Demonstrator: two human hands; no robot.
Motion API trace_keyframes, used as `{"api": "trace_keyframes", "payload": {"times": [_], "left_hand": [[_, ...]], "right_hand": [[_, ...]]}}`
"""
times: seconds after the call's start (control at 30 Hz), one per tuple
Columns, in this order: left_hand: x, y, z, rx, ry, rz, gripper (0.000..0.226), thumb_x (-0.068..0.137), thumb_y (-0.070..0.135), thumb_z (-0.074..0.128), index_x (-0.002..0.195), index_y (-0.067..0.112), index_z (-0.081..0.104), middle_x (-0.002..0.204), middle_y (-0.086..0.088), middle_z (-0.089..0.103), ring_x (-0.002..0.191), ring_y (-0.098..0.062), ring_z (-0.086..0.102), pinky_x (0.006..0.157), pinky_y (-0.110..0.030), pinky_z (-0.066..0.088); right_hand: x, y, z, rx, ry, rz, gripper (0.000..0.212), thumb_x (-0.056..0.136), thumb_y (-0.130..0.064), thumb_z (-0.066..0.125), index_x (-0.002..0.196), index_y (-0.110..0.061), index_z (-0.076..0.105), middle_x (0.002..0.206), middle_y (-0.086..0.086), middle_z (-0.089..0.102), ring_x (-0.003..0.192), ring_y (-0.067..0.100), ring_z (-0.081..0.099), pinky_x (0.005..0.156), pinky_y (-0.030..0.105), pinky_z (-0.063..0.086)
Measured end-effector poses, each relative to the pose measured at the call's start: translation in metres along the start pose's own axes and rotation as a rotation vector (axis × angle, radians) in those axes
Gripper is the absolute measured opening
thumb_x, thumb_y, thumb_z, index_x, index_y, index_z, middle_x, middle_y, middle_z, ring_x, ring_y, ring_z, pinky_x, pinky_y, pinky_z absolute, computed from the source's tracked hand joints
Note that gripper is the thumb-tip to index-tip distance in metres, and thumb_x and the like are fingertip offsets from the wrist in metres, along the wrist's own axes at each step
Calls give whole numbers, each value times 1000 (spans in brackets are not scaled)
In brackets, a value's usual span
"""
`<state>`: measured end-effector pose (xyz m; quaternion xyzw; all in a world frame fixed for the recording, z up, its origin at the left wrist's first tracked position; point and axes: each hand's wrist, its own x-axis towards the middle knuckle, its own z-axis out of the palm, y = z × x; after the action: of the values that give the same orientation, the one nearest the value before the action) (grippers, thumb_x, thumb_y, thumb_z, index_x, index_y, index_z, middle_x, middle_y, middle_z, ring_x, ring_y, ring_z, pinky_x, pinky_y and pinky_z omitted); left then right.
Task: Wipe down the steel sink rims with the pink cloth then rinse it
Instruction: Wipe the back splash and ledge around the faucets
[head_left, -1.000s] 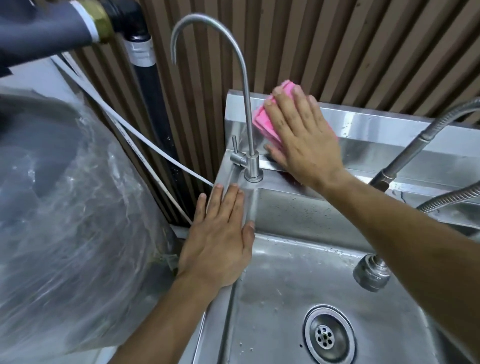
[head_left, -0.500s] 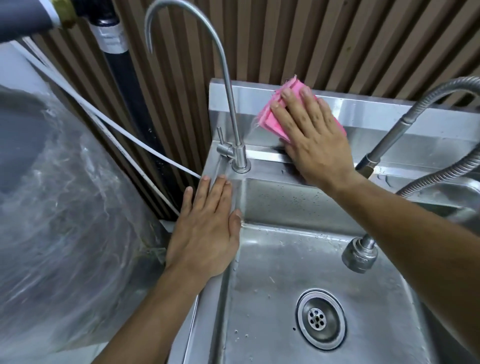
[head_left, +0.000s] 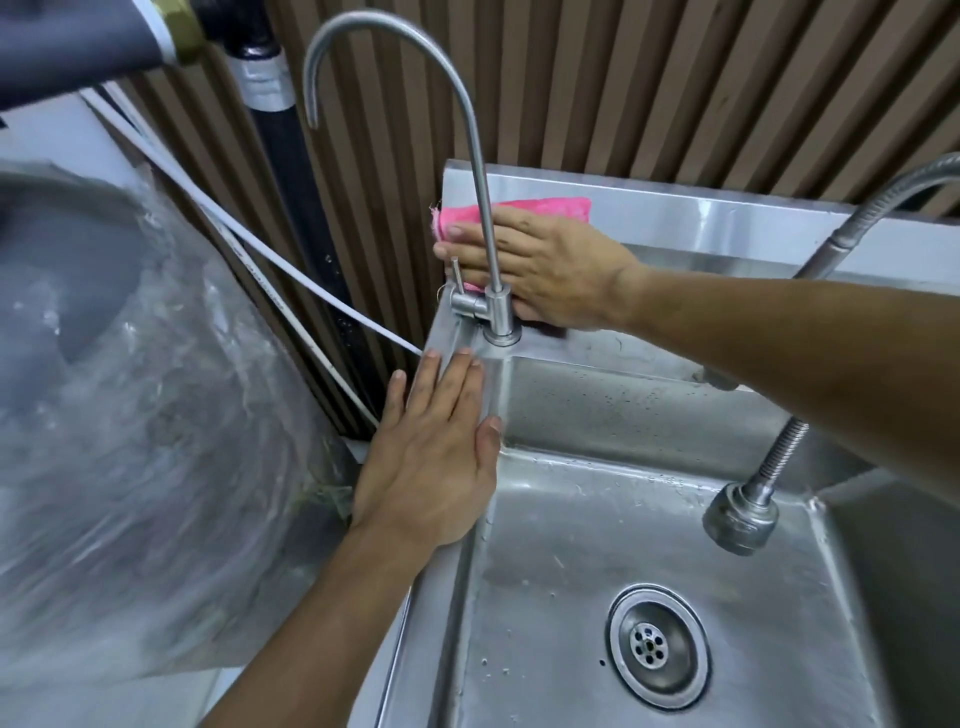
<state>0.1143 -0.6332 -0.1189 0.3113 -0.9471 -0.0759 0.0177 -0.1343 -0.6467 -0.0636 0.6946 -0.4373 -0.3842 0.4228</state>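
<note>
Right hand (head_left: 550, 270) presses pink cloth (head_left: 519, 210) against sink backsplash (head_left: 727, 218); left hand (head_left: 436, 457) lies flat on rim (head_left: 452, 332).

To my left I see a big bundle wrapped in clear plastic sheeting (head_left: 145, 415), crinkled and blurred. Above it, at the top left corner, a grey insulated pipe (head_left: 67, 41) meets a brass fitting (head_left: 179, 26). A black pipe (head_left: 291, 208) with a band of silver tape runs down the wall just beside it. Two thin white tubes (head_left: 291, 270) slant down across the black pipe. Behind everything I see a wall of brown vertical slats (head_left: 675, 88), running the whole width of my view.
</note>
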Motion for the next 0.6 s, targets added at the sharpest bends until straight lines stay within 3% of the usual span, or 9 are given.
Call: {"api": "trace_keyframes", "payload": {"times": [0.1, 0.27, 0.37, 0.47, 0.6], "left_hand": [[-1, -2, -1, -15, -4, 5, 68, 102, 45, 3, 164, 19, 5, 172, 6, -4, 158, -16, -14, 127, -41, -11], [-3, 0, -2, 0, -6, 4, 68, 101, 44, 2, 164, 18, 4, 172, 4, -5, 158, -17, -14, 127, -41, -12], [-2, 0, 1, 9, 7, 3, 68, 102, 44, 2, 164, 17, 5, 172, 3, -3, 158, -19, -12, 127, -42, -10], [-1, 0, 2, 12, 28, 3, 68, 102, 45, 2, 164, 16, 11, 173, 2, 4, 159, -21, -6, 128, -44, -6], [0, 0, 3, -4, 13, 5, 71, 99, 47, -2, 164, 19, 5, 172, 6, -4, 158, -16, -13, 127, -41, -10]], "right_hand": [[-21, -3, 5, 7, -30, 32, 73, 109, -34, 23, 157, -8, -26, 168, 11, -27, 155, 26, -22, 131, 45, 1], [-77, -18, -1, 171, -214, 105, 63, 104, -34, 2, 158, -18, -27, 167, 2, -30, 156, 22, -23, 129, 45, -10], [-75, -18, -2, 151, -234, 136, 64, 107, -35, 7, 157, -21, -30, 165, 0, -35, 156, 22, -23, 130, 44, -9], [-52, -14, 5, 209, -119, 210, 66, 110, -36, 19, 160, -23, -24, 167, 1, -30, 157, 23, -19, 130, 45, -5], [-5, -9, -3, 446, 199, 497, 58, 113, -40, 24, 166, -24, 8, 173, 10, 11, 160, 30, 12, 131, 46, 12]]}}
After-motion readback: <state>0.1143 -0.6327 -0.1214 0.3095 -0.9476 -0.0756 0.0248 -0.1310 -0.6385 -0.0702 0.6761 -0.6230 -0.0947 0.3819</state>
